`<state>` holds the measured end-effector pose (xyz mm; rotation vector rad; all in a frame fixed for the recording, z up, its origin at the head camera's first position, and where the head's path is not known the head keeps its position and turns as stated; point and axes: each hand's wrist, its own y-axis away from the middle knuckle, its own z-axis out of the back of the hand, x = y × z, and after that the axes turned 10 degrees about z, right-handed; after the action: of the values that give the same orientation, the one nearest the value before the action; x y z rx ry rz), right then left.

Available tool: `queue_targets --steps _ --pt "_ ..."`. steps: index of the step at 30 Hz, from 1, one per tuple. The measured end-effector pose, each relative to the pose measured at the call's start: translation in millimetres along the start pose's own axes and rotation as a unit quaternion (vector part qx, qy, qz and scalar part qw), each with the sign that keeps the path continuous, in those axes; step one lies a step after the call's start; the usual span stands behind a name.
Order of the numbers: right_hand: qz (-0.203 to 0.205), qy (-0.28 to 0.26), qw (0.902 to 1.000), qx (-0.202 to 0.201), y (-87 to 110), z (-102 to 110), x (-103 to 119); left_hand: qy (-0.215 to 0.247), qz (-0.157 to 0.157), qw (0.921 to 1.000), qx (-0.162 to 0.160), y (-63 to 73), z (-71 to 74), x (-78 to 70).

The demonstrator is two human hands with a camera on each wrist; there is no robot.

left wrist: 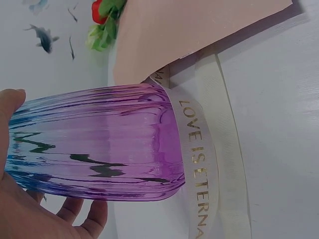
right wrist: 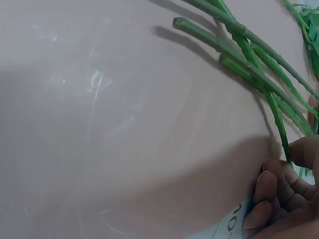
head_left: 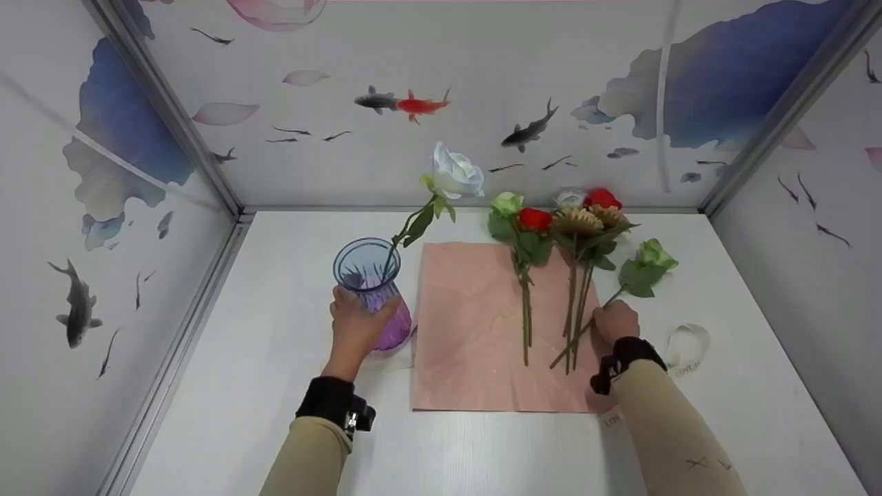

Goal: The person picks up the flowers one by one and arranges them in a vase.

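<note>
Plainly, white walls point(head_left: 441, 58) printed with fish and petals close in a white table point(head_left: 227, 358) on three sides. On it lies a sheet of pink paper point(head_left: 468, 324). Two tan sleeves point(head_left: 310, 455) reach in from the near side, a black band point(head_left: 325, 399) at each wrist.

Just left of the paper is the vase point(head_left: 396, 328), blue at the rim and purple below, with the left hand point(head_left: 357, 324) curled round its side. Near the paper's right edge, the right hand point(head_left: 617, 322) pinches a stem point(right wrist: 279, 124) between thumb and fingers; it belongs to a pale green rose point(head_left: 654, 256) and crosses other stems on the paper.

One white rose point(head_left: 457, 173) leans out of the vase to the right. A green bloom point(head_left: 506, 203) and a red bloom point(head_left: 535, 219) lie with their heads past the paper's far edge; beside them are tan flowers point(head_left: 577, 222), with another white and another red head behind. Lettered ribbon point(left wrist: 199, 164) shows by the vase's base, and a loop point(head_left: 688, 370) of it lies beyond the right hand.
</note>
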<state>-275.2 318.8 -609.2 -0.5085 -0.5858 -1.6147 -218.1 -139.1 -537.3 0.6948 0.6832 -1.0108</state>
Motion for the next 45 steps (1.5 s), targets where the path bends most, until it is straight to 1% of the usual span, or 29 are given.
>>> queue_targets --steps 4,8,11,14,15,18,23,27,31,33,34,35,37,41,45 --pt "-0.004 -0.022 0.9996 -0.019 1.4 2 -4 0.004 -0.003 1.0000 -0.003 0.3 -0.1 -0.4" --pt "-0.014 -0.056 0.9978 -0.034 4.9 6 -6 0.005 -0.006 1.0000 -0.003 -0.3 -1.1 -0.8" --pt "-0.027 -0.115 0.9925 -0.032 5.7 9 -10 0.002 -0.005 1.0000 -0.002 -0.5 -1.0 -0.7" --pt "-0.049 -0.203 0.9777 -0.024 3.1 12 -17 0.002 -0.002 1.0000 0.000 -0.3 -0.3 -0.3" --pt "-0.059 -0.234 0.9702 -0.021 2.7 14 -19 0.003 0.000 1.0000 0.001 -0.2 0.1 -0.2" --pt "-0.077 -0.301 0.9504 -0.017 4.4 18 -20 0.005 0.006 1.0000 0.005 0.2 0.7 0.2" --pt "-0.098 -0.365 0.9258 -0.010 13.5 25 -12 0.008 0.009 0.9999 0.009 -0.1 0.4 0.3" --pt "-0.107 -0.395 0.9122 -0.010 17.3 27 -7 0.006 0.012 0.9998 0.013 -0.3 0.5 0.0" --pt "-0.112 -0.408 0.9062 -0.013 18.4 28 -8 0.008 0.014 0.9998 0.014 0.4 0.9 0.0" --pt "-0.113 -0.408 0.9058 -0.018 18.7 29 -8 0.007 0.014 0.9998 0.014 0.5 1.0 0.0" --pt "-0.111 -0.405 0.9071 -0.021 19.1 29 -8 0.008 0.013 0.9998 0.014 0.5 1.1 -0.1" --pt "-0.109 -0.408 0.9060 -0.026 19.6 29 -6 0.007 0.014 0.9998 0.014 0.7 1.3 -0.2" --pt "-0.103 -0.410 0.9054 -0.037 22.5 32 -1 0.005 0.014 0.9998 0.015 0.3 1.4 -0.2" --pt "-0.085 -0.421 0.9008 -0.061 31.4 40 17 0.005 0.014 0.9998 0.016 0.4 1.8 0.0" --pt "-0.076 -0.414 0.9039 -0.075 40.1 48 31 0.005 0.011 0.9998 0.016 1.0 1.9 0.0"
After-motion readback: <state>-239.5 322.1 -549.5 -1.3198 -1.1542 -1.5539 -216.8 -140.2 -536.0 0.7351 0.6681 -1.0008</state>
